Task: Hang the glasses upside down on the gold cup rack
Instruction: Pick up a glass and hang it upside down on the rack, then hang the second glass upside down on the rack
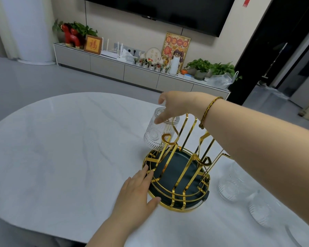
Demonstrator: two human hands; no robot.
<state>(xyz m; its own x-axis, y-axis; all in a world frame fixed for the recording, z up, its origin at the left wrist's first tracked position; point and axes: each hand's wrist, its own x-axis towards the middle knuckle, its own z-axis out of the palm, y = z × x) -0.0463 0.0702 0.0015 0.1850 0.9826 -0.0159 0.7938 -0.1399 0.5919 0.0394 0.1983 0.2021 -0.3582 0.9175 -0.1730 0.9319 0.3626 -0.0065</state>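
The gold cup rack point(177, 168) stands on the white table, with curved gold prongs rising from a dark round tray. A clear patterned glass point(157, 132) sits upside down over a prong at the rack's far left. My right hand point(175, 106) grips its upturned base from above. My left hand point(137, 191) lies flat against the rack's near left rim, fingers spread, touching the gold wire. Two more clear glasses point(230, 184) point(262, 211) stand on the table to the right of the rack, partly under my right forearm.
The white marble table point(61, 157) has a rounded far edge. Another glass rim point(300, 236) shows at the bottom right corner. Beyond the table are a low TV cabinet point(123, 68) with plants and ornaments, and a dark doorway on the right.
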